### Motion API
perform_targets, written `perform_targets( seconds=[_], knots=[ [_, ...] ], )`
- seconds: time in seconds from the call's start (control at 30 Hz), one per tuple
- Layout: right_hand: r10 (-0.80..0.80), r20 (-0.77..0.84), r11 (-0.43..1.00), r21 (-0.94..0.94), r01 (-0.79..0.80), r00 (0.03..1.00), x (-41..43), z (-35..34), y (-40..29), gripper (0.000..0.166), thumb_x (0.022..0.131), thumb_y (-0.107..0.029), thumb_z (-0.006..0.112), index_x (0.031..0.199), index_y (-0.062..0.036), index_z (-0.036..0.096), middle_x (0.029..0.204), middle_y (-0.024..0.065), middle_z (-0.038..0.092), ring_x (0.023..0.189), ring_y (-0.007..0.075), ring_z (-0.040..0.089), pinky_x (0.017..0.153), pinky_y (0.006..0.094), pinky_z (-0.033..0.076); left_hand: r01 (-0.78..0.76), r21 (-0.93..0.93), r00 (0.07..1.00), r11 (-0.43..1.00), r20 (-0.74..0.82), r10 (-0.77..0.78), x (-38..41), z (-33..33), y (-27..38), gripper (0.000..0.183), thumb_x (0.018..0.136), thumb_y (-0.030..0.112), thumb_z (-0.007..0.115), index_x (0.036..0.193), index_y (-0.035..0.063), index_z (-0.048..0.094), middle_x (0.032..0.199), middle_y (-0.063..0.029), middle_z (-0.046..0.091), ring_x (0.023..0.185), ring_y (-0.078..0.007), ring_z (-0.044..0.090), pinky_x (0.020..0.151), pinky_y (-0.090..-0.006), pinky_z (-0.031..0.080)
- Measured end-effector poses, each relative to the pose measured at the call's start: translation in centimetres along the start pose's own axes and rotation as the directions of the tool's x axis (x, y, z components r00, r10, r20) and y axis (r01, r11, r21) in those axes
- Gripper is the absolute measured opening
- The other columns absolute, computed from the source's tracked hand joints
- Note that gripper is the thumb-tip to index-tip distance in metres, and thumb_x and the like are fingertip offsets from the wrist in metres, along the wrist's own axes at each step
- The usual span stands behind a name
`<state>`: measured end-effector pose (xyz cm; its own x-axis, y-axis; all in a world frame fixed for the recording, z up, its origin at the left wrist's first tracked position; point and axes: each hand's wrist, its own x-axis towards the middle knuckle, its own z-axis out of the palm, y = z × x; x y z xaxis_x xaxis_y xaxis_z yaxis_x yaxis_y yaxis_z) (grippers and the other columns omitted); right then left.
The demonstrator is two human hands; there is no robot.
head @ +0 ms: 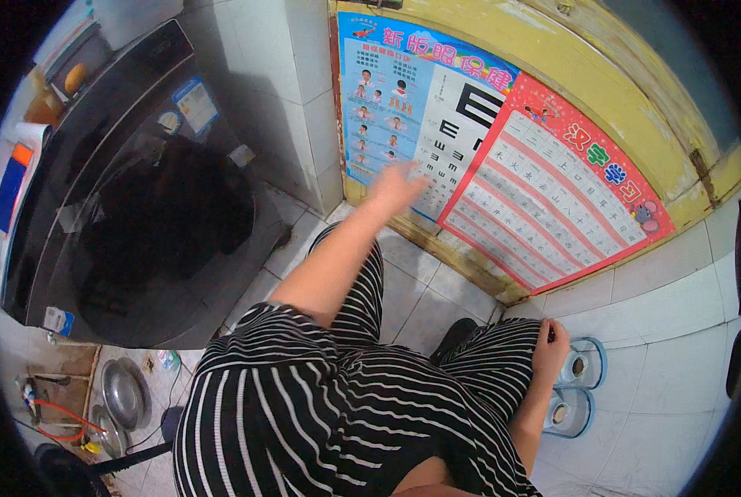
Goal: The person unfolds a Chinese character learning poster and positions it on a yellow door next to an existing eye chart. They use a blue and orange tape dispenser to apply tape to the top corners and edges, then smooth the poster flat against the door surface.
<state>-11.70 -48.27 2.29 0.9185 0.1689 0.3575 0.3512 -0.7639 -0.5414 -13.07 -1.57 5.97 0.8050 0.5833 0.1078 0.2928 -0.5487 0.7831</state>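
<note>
My left hand (398, 188) is stretched forward, blurred, in front of the lower part of a blue-and-white eye chart poster (383, 93). Its fingers look spread, with nothing visible in them; whether they touch the paper I cannot tell. Beside that chart, a red-bordered Chinese character poster (557, 186) overlaps its right edge. My right hand (551, 351) rests on my knee, over black-and-white striped trousers (488, 360). Something small and dark shows between its fingers; I cannot tell whether that is a held thing or a gap.
A dark top-loading washing machine (159, 236) stands at the left. Behind the posters is a worn yellow door (569, 62). Two containers with light blue rims (588, 360) sit by the tiled wall at right. Metal basins (122, 394) and an orange hose (66, 407) lie lower left.
</note>
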Motion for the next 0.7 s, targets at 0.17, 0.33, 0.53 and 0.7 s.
perform_targets(
  seconds=[0.17, 0.33, 0.53, 0.7],
  knots=[
    [-0.029, -0.060, 1.000, -0.011, 0.028, 0.998, -1.2, -0.7, 1.0, 0.020, 0.092, -0.020, 0.064, 0.096, -0.0005, 0.068, 0.093, 0.0154, 0.068, 0.092, 0.0339, 0.061, 0.084, 0.0411, 0.048, 0.050, 0.872, 0.828, 0.487, -0.310, 0.468, -5.3, -15.6, -2.8, 0.073, 0.075, 0.008, 0.072, 0.143, 0.0140, 0.046, 0.149, -0.0152, 0.040, 0.139, -0.0336, 0.036, 0.111, -0.0491, 0.031],
    [-0.024, -0.030, 1.000, -0.010, 0.024, 0.999, -0.8, -1.3, 1.0, 0.018, 0.091, -0.020, 0.065, 0.097, -0.0025, 0.069, 0.093, 0.0153, 0.068, 0.090, 0.0338, 0.061, 0.084, 0.0409, 0.049, 0.231, 0.972, 0.919, 0.035, -0.230, 0.320, -6.4, -22.8, -10.4, 0.078, 0.091, 0.010, 0.054, 0.158, 0.0211, 0.017, 0.163, -0.0066, 0.019, 0.150, -0.0265, 0.017, 0.119, -0.0464, 0.018],
    [-0.014, -0.066, 1.000, -0.019, 0.013, 0.998, -1.1, -0.6, 0.6, 0.019, 0.090, -0.022, 0.066, 0.095, -0.0039, 0.069, 0.094, 0.0149, 0.068, 0.092, 0.0338, 0.061, 0.084, 0.0409, 0.049, 0.057, 0.978, 0.821, 0.201, -0.160, 0.547, -5.6, -25.6, -11.3, 0.023, 0.084, 0.005, 0.056, 0.106, 0.0079, 0.061, 0.113, -0.0109, 0.060, 0.117, -0.0300, 0.052, 0.109, -0.0432, 0.035],
    [-0.018, -0.104, 1.000, -0.009, 0.017, 0.994, -1.5, -0.9, 0.8, 0.018, 0.090, -0.022, 0.066, 0.094, -0.0047, 0.070, 0.096, 0.0144, 0.069, 0.094, 0.0332, 0.061, 0.086, 0.0412, 0.048, -0.008, 0.980, 0.838, 0.201, -0.103, 0.536, -5.7, -25.1, -12.1, 0.021, 0.085, 0.006, 0.057, 0.106, 0.0056, 0.063, 0.113, -0.0103, 0.064, 0.118, -0.0291, 0.055, 0.103, -0.0426, 0.040]
  ],
)
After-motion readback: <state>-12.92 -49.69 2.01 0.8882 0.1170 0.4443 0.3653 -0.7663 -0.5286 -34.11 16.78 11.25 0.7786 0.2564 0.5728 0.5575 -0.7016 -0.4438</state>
